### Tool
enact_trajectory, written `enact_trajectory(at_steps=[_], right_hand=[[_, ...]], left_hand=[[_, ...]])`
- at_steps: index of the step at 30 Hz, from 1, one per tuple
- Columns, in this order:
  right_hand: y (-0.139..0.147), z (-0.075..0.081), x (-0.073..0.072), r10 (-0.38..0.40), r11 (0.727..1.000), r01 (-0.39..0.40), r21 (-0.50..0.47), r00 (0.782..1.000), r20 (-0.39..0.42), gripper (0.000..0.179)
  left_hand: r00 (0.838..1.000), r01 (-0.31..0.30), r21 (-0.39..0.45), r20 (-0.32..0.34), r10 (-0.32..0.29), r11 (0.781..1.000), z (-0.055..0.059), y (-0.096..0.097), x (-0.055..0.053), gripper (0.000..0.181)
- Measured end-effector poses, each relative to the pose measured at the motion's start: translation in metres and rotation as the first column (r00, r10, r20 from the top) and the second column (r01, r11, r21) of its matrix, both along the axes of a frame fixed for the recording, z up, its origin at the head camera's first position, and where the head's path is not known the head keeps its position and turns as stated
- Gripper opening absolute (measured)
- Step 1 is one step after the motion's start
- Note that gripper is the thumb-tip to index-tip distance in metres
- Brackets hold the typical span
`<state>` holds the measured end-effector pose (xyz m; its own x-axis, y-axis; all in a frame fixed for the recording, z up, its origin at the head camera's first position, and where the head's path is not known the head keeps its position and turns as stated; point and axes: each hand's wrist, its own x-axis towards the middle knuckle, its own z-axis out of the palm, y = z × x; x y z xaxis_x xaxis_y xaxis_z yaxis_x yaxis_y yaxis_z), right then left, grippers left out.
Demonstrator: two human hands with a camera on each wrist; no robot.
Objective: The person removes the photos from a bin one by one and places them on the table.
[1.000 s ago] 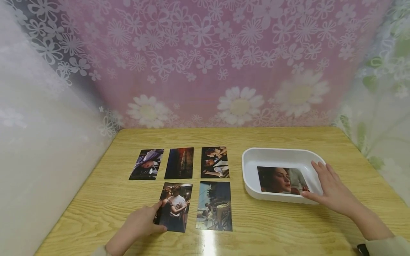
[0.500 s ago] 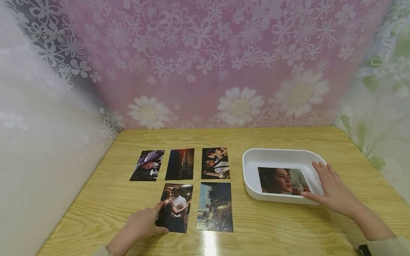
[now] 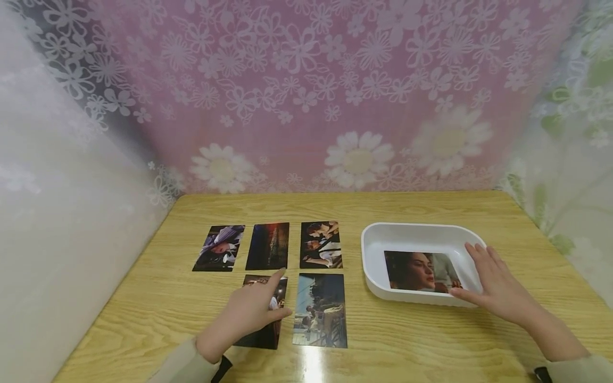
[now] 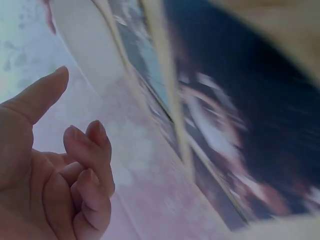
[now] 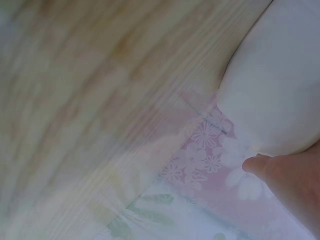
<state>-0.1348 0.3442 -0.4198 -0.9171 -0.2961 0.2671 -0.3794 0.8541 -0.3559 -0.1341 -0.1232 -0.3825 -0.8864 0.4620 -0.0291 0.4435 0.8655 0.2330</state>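
Observation:
My left hand [image 3: 254, 308] is over a photo card of a dancing couple [image 3: 261, 339], hiding much of it. Its index finger and thumb are extended, the other fingers loosely curled in the left wrist view, with nothing between them. Beside that card, a photo card of a ship's deck [image 3: 320, 311] lies flat. My right hand [image 3: 500, 290] holds the near right corner of a white plastic tray [image 3: 416, 230], thumb over the front rim and fingers over the right side. Inside the tray lies a photo card of a face in profile [image 3: 421, 271].
Behind the two near cards lie a photo card with a purple hat [image 3: 219, 248], a dark ship photo card [image 3: 268, 246] and a photo card of an embracing couple [image 3: 321, 244]. The wooden table [image 3: 407, 340] meets a flowered pink backdrop [image 3: 297, 133] at its far edge.
My left hand has left the left edge of the dancing couple card and moved right and away from me, now over the card. The right hand, tray and cards stay put.

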Motion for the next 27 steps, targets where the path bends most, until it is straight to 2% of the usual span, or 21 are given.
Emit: enact_trajectory(at_steps=[8, 12, 15, 18, 21, 24, 27], right_hand=[[0.000, -0.001, 0.002, -0.007, 1.000, 0.007, 0.001, 1.000, -0.001, 0.099], [-0.001, 0.001, 0.000, -0.007, 1.000, 0.007, 0.002, 1.000, -0.018, 0.098], [-0.002, 0.002, -0.001, -0.010, 1.000, 0.010, 0.003, 1.000, -0.030, 0.098], [-0.002, 0.002, -0.001, -0.015, 1.000, 0.015, 0.011, 1.000, -0.028, 0.099], [-0.002, 0.002, 0.000, -0.020, 1.000, 0.020, 0.014, 1.000, -0.012, 0.100], [-0.002, 0.002, 0.001, -0.025, 1.000, 0.025, 0.015, 1.000, 0.000, 0.100], [-0.002, 0.002, 0.002, -0.029, 1.000, 0.029, 0.011, 1.000, 0.009, 0.100]], left_hand=[[0.984, 0.158, 0.000, -0.079, -0.158, 0.987, 0.015, 0.057, -0.017, 0.082], [0.968, 0.231, 0.034, -0.111, -0.226, 0.972, 0.021, 0.083, -0.025, 0.081], [0.949, 0.282, 0.059, -0.160, -0.270, 0.957, 0.024, 0.102, -0.032, 0.080], [0.939, 0.315, 0.083, -0.173, -0.298, 0.945, 0.023, 0.121, -0.040, 0.079], [0.940, 0.330, 0.117, -0.134, -0.314, 0.937, 0.022, 0.140, -0.048, 0.078], [0.936, 0.347, 0.142, -0.112, -0.333, 0.927, 0.017, 0.158, -0.057, 0.078], [0.924, 0.378, 0.160, -0.117, -0.363, 0.912, 0.011, 0.176, -0.066, 0.077]])
